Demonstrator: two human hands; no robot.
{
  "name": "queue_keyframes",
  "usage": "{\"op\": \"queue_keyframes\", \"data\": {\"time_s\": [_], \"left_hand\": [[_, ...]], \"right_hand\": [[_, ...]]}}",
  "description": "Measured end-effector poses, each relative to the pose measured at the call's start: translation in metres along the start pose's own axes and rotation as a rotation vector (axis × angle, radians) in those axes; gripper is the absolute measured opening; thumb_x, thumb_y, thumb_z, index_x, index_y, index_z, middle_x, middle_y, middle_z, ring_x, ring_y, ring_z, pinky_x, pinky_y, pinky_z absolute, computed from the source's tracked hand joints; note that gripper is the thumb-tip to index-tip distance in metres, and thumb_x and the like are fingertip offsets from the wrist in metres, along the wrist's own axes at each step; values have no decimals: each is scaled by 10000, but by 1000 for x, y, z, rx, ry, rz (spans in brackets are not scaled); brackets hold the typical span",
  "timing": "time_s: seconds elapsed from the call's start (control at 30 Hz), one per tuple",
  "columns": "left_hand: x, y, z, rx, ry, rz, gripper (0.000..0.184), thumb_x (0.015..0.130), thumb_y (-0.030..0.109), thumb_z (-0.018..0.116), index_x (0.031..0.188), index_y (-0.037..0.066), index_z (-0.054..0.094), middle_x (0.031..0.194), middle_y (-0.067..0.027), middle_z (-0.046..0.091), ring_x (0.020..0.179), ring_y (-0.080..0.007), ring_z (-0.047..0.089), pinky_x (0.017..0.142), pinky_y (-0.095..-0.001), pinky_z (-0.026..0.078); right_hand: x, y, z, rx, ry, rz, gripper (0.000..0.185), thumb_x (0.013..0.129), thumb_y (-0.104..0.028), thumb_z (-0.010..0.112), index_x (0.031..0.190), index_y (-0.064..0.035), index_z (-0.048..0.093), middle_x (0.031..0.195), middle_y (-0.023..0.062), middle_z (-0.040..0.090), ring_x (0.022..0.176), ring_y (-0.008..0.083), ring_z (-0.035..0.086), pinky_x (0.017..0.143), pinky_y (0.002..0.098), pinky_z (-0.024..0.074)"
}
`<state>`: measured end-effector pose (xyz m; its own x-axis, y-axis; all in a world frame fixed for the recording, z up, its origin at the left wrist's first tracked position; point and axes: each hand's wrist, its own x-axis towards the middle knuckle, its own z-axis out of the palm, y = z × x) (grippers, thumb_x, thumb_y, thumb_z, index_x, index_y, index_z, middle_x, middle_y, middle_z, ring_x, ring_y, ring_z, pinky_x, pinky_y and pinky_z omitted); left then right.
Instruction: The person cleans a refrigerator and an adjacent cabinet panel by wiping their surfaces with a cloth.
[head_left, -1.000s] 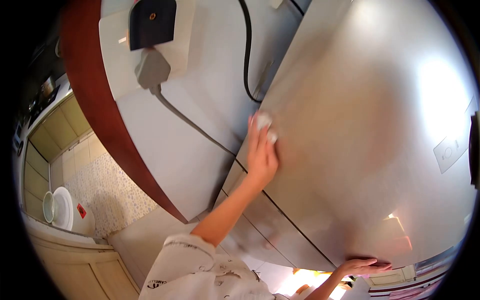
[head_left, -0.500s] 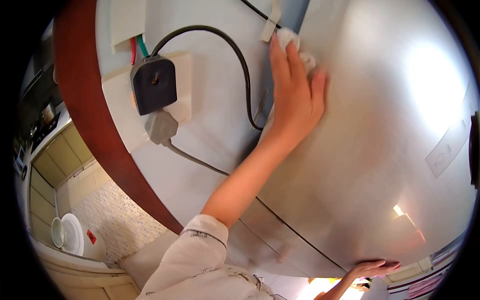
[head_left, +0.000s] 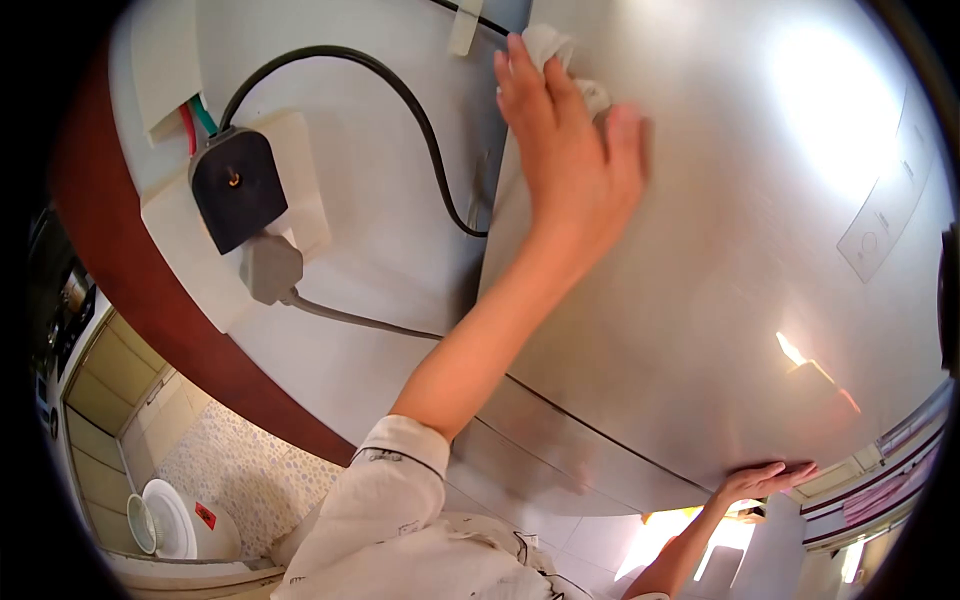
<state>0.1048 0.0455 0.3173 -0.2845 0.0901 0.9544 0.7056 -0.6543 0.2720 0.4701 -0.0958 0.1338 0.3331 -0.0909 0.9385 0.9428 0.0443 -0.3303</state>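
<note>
My left hand (head_left: 575, 165) presses a crumpled white tissue (head_left: 548, 46) against a large silver metal panel (head_left: 660, 270), near the panel's edge beside the wall. Its fingers lie over the tissue and partly hide it; the thumb is spread to the side. Further down, my right hand (head_left: 765, 483) rests on the lower right edge of the same panel with fingers stretched out, holding nothing. The panel looks like a refrigerator's side or door, with a pale label (head_left: 885, 215) at right.
On the wall at left, a black plug (head_left: 238, 188) and a grey plug (head_left: 272, 270) sit at a white socket plate (head_left: 305, 190). A black cable (head_left: 420, 110) loops toward the panel. A dark red wood trim (head_left: 170, 280) curves past a white lidded bucket (head_left: 185, 520).
My left hand and the tissue have shifted inward from the panel's edge, onto the silver surface. The whole view has swung a little, moving the plugs leftward. My right hand stays on the edge.
</note>
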Motion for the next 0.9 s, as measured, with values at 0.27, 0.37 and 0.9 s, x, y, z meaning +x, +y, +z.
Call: {"op": "queue_keyframes", "data": {"time_s": [0.27, 0.37, 0.9], "left_hand": [[-128, 21, 0, -136, -367, 429, 394, 864, 171, 509, 1217, 13, 436, 1369, -233, 377, 1283, -455, 303, 1058, -510, 205], [-135, -24, -13, -102, -209, 440, 332, 906, 154, 463, 1201, 1, 459, 1385, -233, 355, 1291, -443, 300, 1066, -492, 199], [-157, 210, 70, -172, -589, 816, 501, 839, 218, 488, 1309, 51, 442, 1426, -65, 335, 1309, -283, 298, 1004, -382, 320]], "right_hand": [[-1, 3, 0, 47, 1, 21, 519, 976, -274, 306, 1387, 36, 237, 1461, 245, 142, 1349, 370, 193, 1092, 462, 227], [0, -4, -3, 10, 4, 38, 515, 977, -280, 309, 1380, 36, 258, 1450, 231, 204, 1350, 370, 191, 1090, 464, 219], [5, 4, -13, 22, 30, 111, 495, 975, -288, 256, 1298, 74, 353, 1404, 246, 289, 1310, 384, 270, 1068, 470, 228]]}}
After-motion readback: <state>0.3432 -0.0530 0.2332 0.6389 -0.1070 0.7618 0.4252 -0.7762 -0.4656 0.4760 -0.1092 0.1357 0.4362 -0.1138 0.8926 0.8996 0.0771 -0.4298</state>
